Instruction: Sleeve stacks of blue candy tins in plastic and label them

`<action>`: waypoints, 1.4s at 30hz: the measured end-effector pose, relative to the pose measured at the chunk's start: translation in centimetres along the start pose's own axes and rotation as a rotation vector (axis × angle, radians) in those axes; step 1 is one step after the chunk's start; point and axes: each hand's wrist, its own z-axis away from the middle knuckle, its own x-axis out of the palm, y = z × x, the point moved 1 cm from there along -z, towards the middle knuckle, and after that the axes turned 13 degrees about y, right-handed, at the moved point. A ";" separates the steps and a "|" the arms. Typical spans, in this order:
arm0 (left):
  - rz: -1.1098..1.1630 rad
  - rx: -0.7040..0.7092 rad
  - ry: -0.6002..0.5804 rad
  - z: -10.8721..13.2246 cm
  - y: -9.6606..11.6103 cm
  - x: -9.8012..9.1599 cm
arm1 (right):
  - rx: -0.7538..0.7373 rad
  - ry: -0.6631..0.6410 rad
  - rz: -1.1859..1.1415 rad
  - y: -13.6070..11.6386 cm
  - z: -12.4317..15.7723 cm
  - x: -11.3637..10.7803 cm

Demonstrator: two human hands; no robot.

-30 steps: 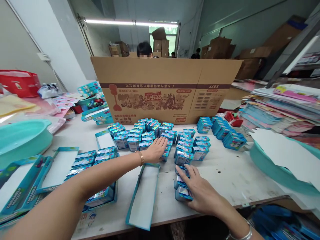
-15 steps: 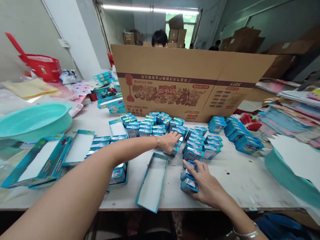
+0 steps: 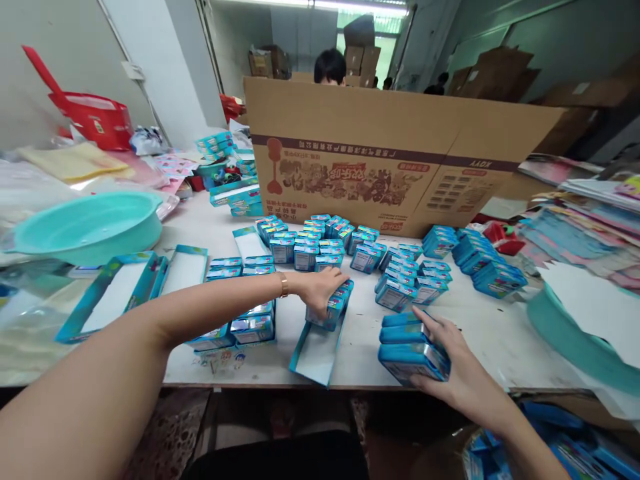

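My left hand point(image 3: 323, 291) is closed round a group of small blue boxes point(image 3: 334, 313) at the far end of a shallow blue tray box point(image 3: 314, 357) with a white inside. At the right, my right hand point(image 3: 445, 350) grips a stack of small blue boxes point(image 3: 407, 347) from their right side, fingers over the top and thumb low in front. Beyond my hands stand several groups of the same boxes, among them a row point(image 3: 397, 287) right of the middle. Left of the tray box, a filled tray point(image 3: 253, 328) is partly covered by my left forearm.
A large cardboard carton point(image 3: 350, 133) stands across the back, a person behind it. Further tray boxes point(image 3: 115, 297) and a turquoise basin point(image 3: 90, 230) lie at the left. Another basin point(image 3: 560, 333) with white sheets and piled packaging point(image 3: 575, 220) occupy the right.
My left hand has brought a group of boxes from the rows toward me, into the tray box's far end. The boxes at my right hand are now tipped over and gripped together.
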 end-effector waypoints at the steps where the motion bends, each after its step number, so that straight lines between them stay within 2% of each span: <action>1: -0.018 0.007 0.020 0.1 0.1 0.4 | 0.010 0.004 -0.040 -0.7 0.2 -0.4; 4: -0.073 0.005 0.037 -0.2 0.5 0.6 | 0.008 0.014 -0.173 -2.7 0.7 -0.4; 7: -0.112 0.014 0.004 -0.5 1.4 0.5 | 0.019 0.022 -0.305 -3.9 1.1 1.1; 10: -0.159 0.022 -0.016 -1.0 2.8 1.4 | 0.079 0.064 -0.385 -4.2 1.7 2.7; 15: -0.200 0.039 -0.002 -1.9 4.6 3.8 | 0.252 0.114 -0.454 -2.7 3.5 3.9; 18: -0.138 0.037 0.042 -1.7 4.3 4.7 | 0.334 0.139 -0.342 -1.1 4.4 4.6; 21: -0.092 0.100 0.115 -1.0 3.4 5.1 | 0.353 0.148 -0.295 -0.4 4.6 5.4; 23: -0.077 0.116 0.119 -0.7 2.7 5.0 | 0.332 0.142 -0.298 -0.7 4.5 5.5; 26: -0.068 0.064 0.008 -0.9 1.8 4.6 | 0.244 0.110 -0.295 -2.2 4.4 4.7; 28: -0.078 0.048 -0.059 -1.1 1.2 4.2 | 0.144 0.041 -0.314 -3.6 3.9 4.1; 30: -0.087 0.056 -0.073 -1.1 0.7 4.0 | 0.052 -0.063 -0.338 -5.3 2.8 3.9; 33: -0.058 0.086 -0.058 -0.5 -0.1 3.7 | -0.030 -0.196 -0.269 -7.7 0.4 4.9; 35: -0.013 0.055 -0.052 0.1 -0.6 3.4 | -0.075 -0.223 -0.134 -8.9 -1.1 6.1; 37: 0.050 -0.076 -0.019 1.1 -1.0 3.1 | -0.127 -0.224 0.016 -9.7 -2.0 7.3; 39: 0.154 -0.242 0.075 2.6 -0.9 3.4 | -0.173 -0.213 0.138 -10.0 -2.1 8.2; 42: 0.421 -0.381 0.375 5.4 0.7 6.1 | -0.225 -0.166 0.244 -10.0 -1.7 8.9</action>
